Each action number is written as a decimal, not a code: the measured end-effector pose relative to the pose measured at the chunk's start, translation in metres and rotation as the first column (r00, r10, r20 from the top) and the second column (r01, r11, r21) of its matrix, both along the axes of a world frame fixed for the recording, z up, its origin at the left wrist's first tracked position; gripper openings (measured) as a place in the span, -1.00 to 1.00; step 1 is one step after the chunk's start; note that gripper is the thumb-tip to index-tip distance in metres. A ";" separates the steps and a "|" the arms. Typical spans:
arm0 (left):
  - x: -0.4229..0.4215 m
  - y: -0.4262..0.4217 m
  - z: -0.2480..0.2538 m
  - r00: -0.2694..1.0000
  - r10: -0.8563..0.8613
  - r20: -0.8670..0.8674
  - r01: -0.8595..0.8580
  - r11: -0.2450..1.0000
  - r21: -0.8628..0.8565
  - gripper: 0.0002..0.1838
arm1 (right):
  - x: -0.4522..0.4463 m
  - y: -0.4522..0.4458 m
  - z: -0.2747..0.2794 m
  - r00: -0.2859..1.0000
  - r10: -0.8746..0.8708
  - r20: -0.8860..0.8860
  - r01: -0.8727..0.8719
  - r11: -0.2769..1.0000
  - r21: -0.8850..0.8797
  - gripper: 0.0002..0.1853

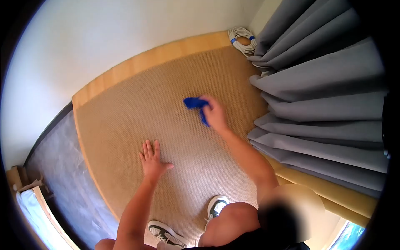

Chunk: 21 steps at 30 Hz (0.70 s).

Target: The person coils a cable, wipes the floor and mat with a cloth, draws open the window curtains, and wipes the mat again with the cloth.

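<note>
A blue cloth (pixel 193 103) is bunched in my right hand (pixel 215 113), with parts of it sticking out to the left and below the fingers. The hand is over the tan woven carpet (pixel 125 112); whether the cloth touches the carpet I cannot tell for sure. My left hand (pixel 153 160) lies flat on the carpet, lower and to the left, fingers spread and nothing in it. Both forearms reach in from the bottom of the view.
A coiled white cable (pixel 243 40) with blue ties lies in the far corner. Grey curtains (pixel 321 102) hang along the right. A wooden border (pixel 158 51) edges the carpet before the white wall. Grey flooring (pixel 62 146) lies left. My shoes (pixel 166 233) stand on the carpet.
</note>
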<state>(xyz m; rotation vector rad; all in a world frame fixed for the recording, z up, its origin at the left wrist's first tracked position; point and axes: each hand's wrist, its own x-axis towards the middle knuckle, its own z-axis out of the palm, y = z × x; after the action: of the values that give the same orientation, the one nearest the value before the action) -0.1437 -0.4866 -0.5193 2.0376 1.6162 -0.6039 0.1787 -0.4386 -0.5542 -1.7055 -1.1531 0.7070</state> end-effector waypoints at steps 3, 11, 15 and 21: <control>0.001 0.002 0.004 1.000 0.011 0.022 -0.011 1.000 0.001 0.45 | 0.064 0.019 0.015 0.910 -0.391 0.138 0.390 0.920 0.038 -0.61; -0.005 0.001 -0.003 0.999 0.015 0.052 -0.015 1.000 0.016 0.48 | 0.108 0.053 -0.053 0.657 -0.233 0.717 0.343 0.939 -0.009 -0.50; -0.005 -0.001 -0.002 0.998 -0.001 0.063 -0.001 0.999 0.034 0.48 | 0.051 0.033 -0.059 0.735 -0.224 0.640 0.136 0.973 0.184 -0.60; -0.002 -0.001 -0.002 1.000 -0.018 0.022 0.018 1.000 0.017 0.48 | -0.141 -0.004 -0.028 0.895 0.371 0.249 -0.404 0.910 0.096 -0.62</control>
<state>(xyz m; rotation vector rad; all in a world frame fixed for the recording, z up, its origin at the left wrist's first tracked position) -0.1459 -0.4879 -0.5209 2.0656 1.5969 -0.5736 0.0374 -0.4427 -0.5821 -1.4713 -1.6963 0.6578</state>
